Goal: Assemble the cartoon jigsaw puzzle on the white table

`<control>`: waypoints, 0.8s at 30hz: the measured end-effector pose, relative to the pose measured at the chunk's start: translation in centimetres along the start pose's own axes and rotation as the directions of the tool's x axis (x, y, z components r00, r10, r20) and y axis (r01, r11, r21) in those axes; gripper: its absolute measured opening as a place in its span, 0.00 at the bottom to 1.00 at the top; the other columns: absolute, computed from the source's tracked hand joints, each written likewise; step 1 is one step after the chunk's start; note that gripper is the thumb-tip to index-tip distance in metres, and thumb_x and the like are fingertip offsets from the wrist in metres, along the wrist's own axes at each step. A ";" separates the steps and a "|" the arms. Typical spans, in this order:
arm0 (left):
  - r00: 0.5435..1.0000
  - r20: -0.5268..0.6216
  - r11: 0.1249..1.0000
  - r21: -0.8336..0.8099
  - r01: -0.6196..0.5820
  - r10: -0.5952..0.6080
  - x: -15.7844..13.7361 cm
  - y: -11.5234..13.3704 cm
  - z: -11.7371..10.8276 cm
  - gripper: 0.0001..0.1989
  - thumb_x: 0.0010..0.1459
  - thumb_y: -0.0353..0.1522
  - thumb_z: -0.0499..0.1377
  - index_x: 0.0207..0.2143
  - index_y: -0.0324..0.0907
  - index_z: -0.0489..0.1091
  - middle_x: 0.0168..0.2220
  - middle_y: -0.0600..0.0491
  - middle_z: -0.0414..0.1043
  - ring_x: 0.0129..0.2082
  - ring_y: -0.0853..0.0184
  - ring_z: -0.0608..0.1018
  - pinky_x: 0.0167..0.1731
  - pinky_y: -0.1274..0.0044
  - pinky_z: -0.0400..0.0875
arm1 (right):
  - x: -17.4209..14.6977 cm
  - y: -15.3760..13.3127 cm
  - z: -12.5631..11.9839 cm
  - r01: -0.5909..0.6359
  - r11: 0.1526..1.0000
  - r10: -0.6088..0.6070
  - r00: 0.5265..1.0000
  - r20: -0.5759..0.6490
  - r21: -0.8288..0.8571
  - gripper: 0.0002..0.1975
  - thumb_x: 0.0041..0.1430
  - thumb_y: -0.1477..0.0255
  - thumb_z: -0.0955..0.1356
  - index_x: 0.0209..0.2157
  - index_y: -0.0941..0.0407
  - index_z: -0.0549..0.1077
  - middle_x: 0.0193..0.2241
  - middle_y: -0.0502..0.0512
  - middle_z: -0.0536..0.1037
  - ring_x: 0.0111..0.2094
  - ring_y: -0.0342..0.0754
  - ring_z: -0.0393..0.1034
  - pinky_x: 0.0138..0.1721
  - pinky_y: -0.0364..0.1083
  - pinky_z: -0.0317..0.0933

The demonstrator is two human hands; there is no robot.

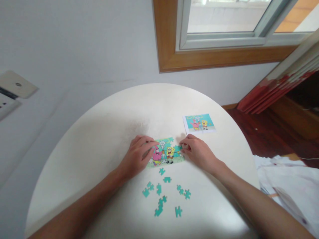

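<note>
A partly assembled jigsaw puzzle (pixel 163 154) with cartoon figures lies flat on the round white table (pixel 104 132). Its upper right corner shows a gap. My left hand (pixel 138 154) rests on the puzzle's left side, fingers stretched out and apart, covering part of that edge. At the right edge, my right hand (pixel 198 151) has thumb and fingers pinched together on a teal puzzle piece (pixel 180 148), mostly hidden by the fingertips. Several loose teal puzzle pieces (pixel 159 189) are scattered on the near side of the puzzle.
A printed reference picture (pixel 199 122) with the same figures lies beyond my right hand. The far table edge stands near a wall with a wood-framed window (pixel 224 59). To the right are a red curtain (pixel 269 89) and white papers or bags (pixel 291 186) below the tabletop.
</note>
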State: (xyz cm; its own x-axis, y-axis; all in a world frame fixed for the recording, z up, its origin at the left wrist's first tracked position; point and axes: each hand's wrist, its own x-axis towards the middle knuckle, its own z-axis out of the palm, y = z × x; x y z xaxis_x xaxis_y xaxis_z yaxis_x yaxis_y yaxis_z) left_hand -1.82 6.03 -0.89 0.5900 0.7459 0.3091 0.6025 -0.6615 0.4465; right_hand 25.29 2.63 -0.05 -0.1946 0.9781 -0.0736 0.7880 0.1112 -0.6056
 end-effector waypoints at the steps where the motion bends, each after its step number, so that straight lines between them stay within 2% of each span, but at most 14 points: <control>1: 0.999 0.035 0.999 0.025 -0.022 0.021 0.0 0.5 0.1 0.14 0.64 0.30 0.53 0.49 0.45 0.73 0.47 0.48 0.71 0.49 0.59 0.69 0.51 0.64 0.64 | 0.0 -0.1 0.0 -0.002 1.000 0.002 1.000 0.001 -0.001 0.11 0.55 0.75 0.66 0.40 0.54 0.77 0.39 0.56 0.74 0.32 0.45 0.70 0.33 0.44 0.57; 5: 0.985 0.156 0.989 0.118 -0.091 0.072 0.1 2.7 0.6 0.17 0.65 0.34 0.55 0.55 0.50 0.70 0.56 0.47 0.64 0.55 0.54 0.64 0.53 0.60 0.60 | 0.0 -0.4 0.0 0.001 1.000 -0.001 1.000 -0.005 -0.022 0.10 0.55 0.76 0.67 0.38 0.55 0.77 0.38 0.55 0.74 0.31 0.45 0.69 0.33 0.44 0.57; 9: 0.972 0.213 0.981 0.144 -0.133 0.101 0.3 4.1 0.9 0.19 0.64 0.39 0.56 0.57 0.53 0.68 0.61 0.47 0.60 0.58 0.50 0.60 0.55 0.56 0.57 | 0.0 -0.4 0.0 0.009 1.000 -0.009 1.000 -0.014 -0.029 0.09 0.56 0.76 0.67 0.37 0.54 0.77 0.37 0.55 0.74 0.31 0.44 0.69 0.33 0.44 0.57; 13: 0.967 0.234 0.981 0.140 -0.137 0.101 0.3 4.4 1.0 0.19 0.63 0.40 0.57 0.57 0.55 0.67 0.62 0.49 0.58 0.59 0.50 0.60 0.55 0.55 0.56 | 0.0 -0.5 0.1 0.005 0.999 -0.006 1.000 -0.012 -0.037 0.08 0.55 0.77 0.68 0.37 0.54 0.77 0.37 0.54 0.74 0.32 0.44 0.69 0.34 0.43 0.58; 24: 0.956 0.280 0.969 0.201 -0.146 0.086 0.9 5.1 1.7 0.18 0.65 0.40 0.55 0.57 0.53 0.67 0.63 0.48 0.57 0.60 0.50 0.58 0.55 0.55 0.57 | 0.0 -0.4 0.1 0.007 0.998 -0.008 1.000 -0.017 -0.069 0.08 0.57 0.78 0.68 0.38 0.55 0.77 0.37 0.54 0.74 0.32 0.44 0.70 0.34 0.42 0.58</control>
State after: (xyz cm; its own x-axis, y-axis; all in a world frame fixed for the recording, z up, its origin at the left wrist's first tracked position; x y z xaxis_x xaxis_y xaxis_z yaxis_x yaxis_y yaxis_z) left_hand 2.67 3.26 0.26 0.7666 0.6345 0.0990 0.6053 -0.7655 0.2182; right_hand 24.93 2.56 0.16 -0.1911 0.9801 -0.0547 0.8251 0.1301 -0.5499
